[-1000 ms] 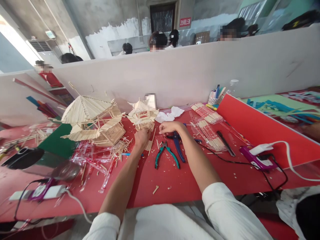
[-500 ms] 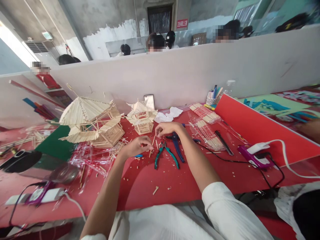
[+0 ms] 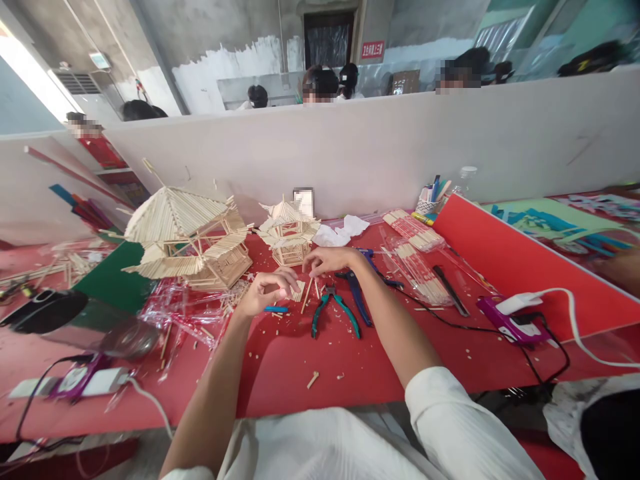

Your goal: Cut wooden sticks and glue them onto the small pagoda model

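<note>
My left hand (image 3: 270, 291) is raised over the red table, fingers curled toward the thumb. A small panel of thin wooden sticks (image 3: 299, 291) shows at its fingertips and appears pinched there. Just right of it, my right hand (image 3: 327, 261) points down with its fingers pressed together; whatever is between them is hidden. Below those fingertips is a loose wooden stick (image 3: 307, 297). Teal-handled cutting pliers (image 3: 342, 311) lie with handles spread near my right wrist, beside a dark blue glue gun (image 3: 358, 297). A blue tool (image 3: 276, 309) lies under my left hand.
A large stick pavilion (image 3: 187, 243) and a smaller stick pavilion (image 3: 287, 233) stand behind my hands. Bundled sticks (image 3: 420, 267) in plastic lie right, near a black cable and purple power strip (image 3: 510, 321). A red board (image 3: 530, 260) leans there; a clear container (image 3: 95, 330) lies left.
My left hand has shifted slightly left and its fingers have lifted, uncovering the small stick panel. My right hand has moved slightly left. The view has tilted a little.
</note>
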The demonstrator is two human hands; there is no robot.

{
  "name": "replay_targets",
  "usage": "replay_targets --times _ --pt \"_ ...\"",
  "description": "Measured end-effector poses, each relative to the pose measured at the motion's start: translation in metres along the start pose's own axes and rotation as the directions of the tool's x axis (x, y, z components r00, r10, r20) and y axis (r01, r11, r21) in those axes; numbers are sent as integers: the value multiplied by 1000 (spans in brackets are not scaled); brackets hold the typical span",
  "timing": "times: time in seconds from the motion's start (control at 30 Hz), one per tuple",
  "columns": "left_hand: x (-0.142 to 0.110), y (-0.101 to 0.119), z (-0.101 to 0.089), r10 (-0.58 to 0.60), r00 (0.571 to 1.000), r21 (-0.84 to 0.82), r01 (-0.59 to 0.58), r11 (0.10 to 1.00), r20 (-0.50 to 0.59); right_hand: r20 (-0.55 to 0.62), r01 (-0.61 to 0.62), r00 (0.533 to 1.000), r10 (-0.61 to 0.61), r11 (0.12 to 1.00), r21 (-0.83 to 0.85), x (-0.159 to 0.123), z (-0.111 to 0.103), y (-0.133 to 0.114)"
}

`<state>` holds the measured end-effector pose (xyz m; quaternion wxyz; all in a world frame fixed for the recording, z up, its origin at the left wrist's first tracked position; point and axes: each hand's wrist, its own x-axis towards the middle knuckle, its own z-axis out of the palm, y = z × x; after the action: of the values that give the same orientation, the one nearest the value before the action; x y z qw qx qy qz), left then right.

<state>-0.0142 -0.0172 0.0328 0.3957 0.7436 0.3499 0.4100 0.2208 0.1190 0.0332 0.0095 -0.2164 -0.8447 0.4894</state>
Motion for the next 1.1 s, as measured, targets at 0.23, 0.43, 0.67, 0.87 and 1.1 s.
replay_targets --times 0.23,0.43,0.67,0.87,1.1 --pt "-2 -2 -2 -102 989 0 103 995 107 -86 141 988 -132 984 107 2 10 -13" --pt "-3 -15 -5 -39 998 -94 44 995 54 25 2 1000 -2 1000 3 9 12 -13" --pt "8 -25 -8 -14 867 52 45 998 -498 274 -23 962 12 999 38 -1 6 -22" --pt "21 -28 24 -93 967 97 118 988 -238 373 67 925 -75 997 36 1 20 -61" --pt "22 -33 33 -171 985 -124 169 978 -6 215 121 969 -123 992 22 -4 13 -52"
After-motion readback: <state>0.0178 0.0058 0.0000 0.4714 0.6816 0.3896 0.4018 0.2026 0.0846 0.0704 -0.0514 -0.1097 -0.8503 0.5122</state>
